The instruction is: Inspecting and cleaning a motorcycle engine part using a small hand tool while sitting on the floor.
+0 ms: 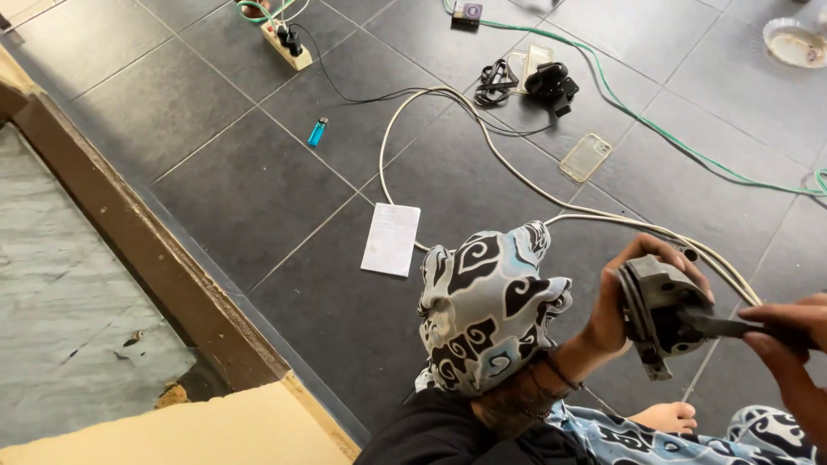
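A dark grey metal part [656, 312], round and ribbed like a small engine piece, is held up above the floor at the right side of the view. The left hand [624, 297] grips it from behind, with the fingers curled over its top edge and closed on it. The right hand [788, 331] comes from the right border and holds a thin dark tool [719, 325] whose tip touches the part; its fingers are pressed together on the handle.

Just left of the hands there is one knee in patterned cloth [487, 301], black, white and pale blue. One bare foot [663, 418] shows below the part.

Under the hands a pale cable [482, 138] runs over the dark tiled floor [250, 185] in a long loop. One white sheet of paper [391, 238] lies beside this loop. Further away I count one blue lighter [318, 132], one clear phone case [586, 157], and one black device [551, 84] with a black strap [494, 82] near it. One power strip [288, 45] is at the top, with a black plug in it. One green cable [663, 133] crosses the floor to the right. One small plate [794, 41] stands in the top right corner.

At the left a brown wooden frame [129, 232] runs diagonally.
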